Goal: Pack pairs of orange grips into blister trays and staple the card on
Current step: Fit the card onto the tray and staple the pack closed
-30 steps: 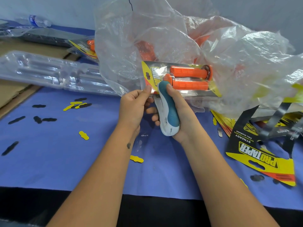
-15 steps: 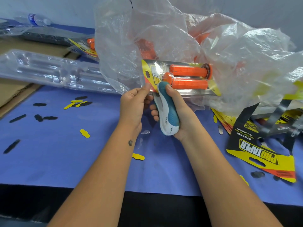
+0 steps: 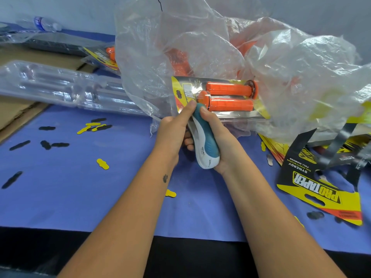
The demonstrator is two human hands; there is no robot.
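Observation:
A clear blister tray (image 3: 236,117) holds two orange grips (image 3: 228,96) over a yellow card (image 3: 181,93). It is held up above the blue mat. My left hand (image 3: 172,131) pinches the pack's near left corner, thumb on top. My right hand (image 3: 216,141) grips a white and teal stapler (image 3: 204,145), whose nose sits at that same corner of the card. More orange grips (image 3: 178,61) show dimly inside a big crumpled plastic bag (image 3: 220,47) behind the pack.
A stack of empty clear trays (image 3: 66,87) lies at the left. Printed yellow and black cards (image 3: 321,189) lie at the right. Small black and yellow punch-outs (image 3: 94,126) dot the blue mat (image 3: 80,187). A finished pack (image 3: 104,57) and a water bottle (image 3: 46,24) sit far left.
The pack and both hands have shifted slightly. My left thumb has slid up along the card's corner beside the stapler nose.

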